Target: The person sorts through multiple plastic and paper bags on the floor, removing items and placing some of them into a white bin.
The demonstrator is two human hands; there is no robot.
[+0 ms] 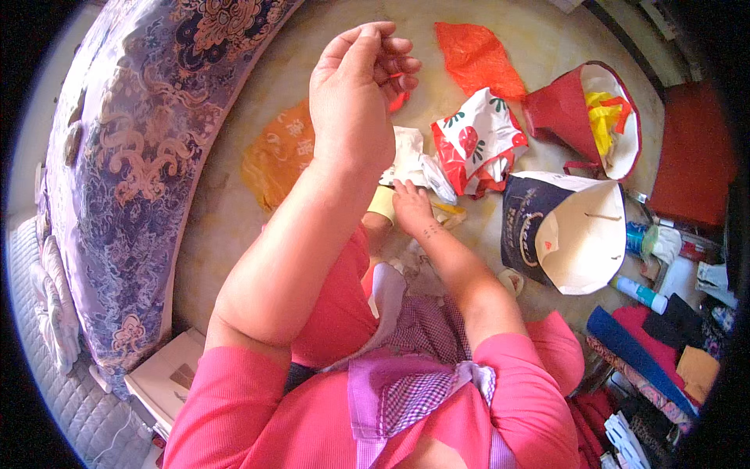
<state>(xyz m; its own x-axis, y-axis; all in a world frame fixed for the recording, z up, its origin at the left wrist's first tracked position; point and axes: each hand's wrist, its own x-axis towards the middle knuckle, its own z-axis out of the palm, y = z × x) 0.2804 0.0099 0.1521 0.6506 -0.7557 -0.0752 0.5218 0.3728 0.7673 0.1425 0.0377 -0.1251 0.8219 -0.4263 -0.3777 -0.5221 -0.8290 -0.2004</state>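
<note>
My left hand (357, 88) is raised high in front of me, thumb near the curled fingertips. Something red (400, 97) shows just behind those fingers; whether they grip it is not clear. Lower down, my right hand (413, 205) reaches forward, palm down with fingers a little apart. Its fingertips touch or nearly touch the lower edge of a crumpled white bag (407, 155). Beside it is a pale yellow band (382, 202), which looks like a slipper on my foot. A red and white plastic bag with a fruit print (477, 143) lies just beyond.
An orange plastic bag bearing writing (281, 152) and an orange-red mesh bag (480, 58) lie on the floor. At right stand a red bag (556, 114) with yellow material inside and a dark blue paper bag (521, 228). A patterned cover (158, 129) drapes furniture at left; folded cloths (638, 352) lie lower right.
</note>
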